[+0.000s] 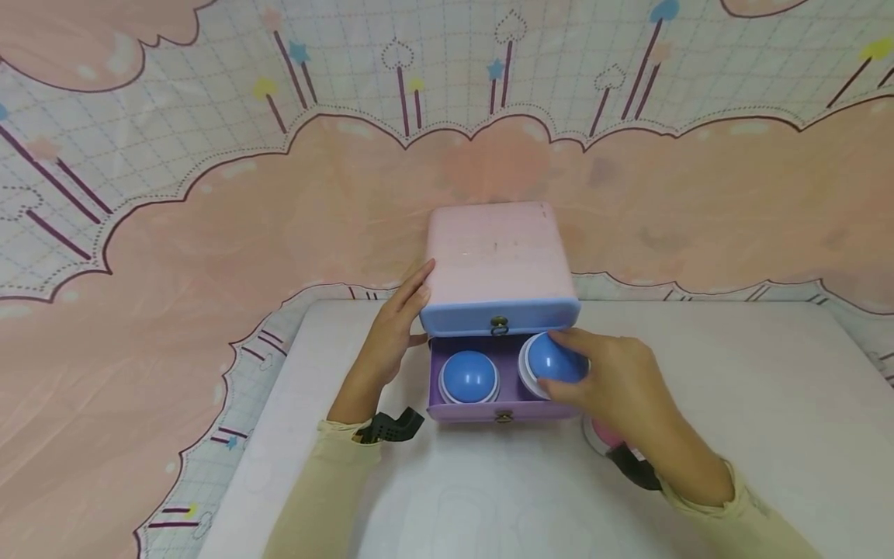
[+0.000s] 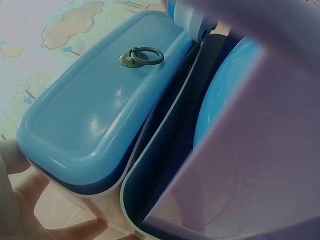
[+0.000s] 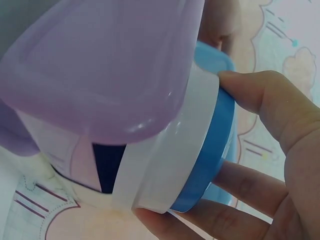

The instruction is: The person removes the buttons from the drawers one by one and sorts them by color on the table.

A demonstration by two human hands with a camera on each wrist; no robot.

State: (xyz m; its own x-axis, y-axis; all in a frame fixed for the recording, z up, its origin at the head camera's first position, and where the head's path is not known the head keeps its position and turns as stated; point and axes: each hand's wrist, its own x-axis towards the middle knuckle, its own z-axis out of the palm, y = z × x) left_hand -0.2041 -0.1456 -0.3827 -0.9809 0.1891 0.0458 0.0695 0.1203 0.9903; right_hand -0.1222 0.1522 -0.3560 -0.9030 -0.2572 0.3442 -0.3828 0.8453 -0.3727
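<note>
A small drawer cabinet (image 1: 499,248) with a pink body stands on the table, its blue upper drawer (image 2: 95,115) closed. The purple lower drawer (image 1: 468,412) is pulled out. My left hand (image 1: 393,330) rests its fingers along the cabinet's left side. With thumb and fingers, my right hand (image 1: 621,380) grips a white round jar with a blue domed top (image 3: 175,145). That jar is tilted at the right end of the lower drawer and overlaps its rim in the head view. A similar blue-topped jar (image 1: 469,377) sits inside at the left.
A round pink-and-white item (image 1: 599,436) lies on the white table (image 1: 447,489) beside the drawer, partly hidden under my right wrist. Both drawers carry small metal ring pulls (image 1: 499,324). A peach patterned cloth (image 1: 349,210) hangs behind the table.
</note>
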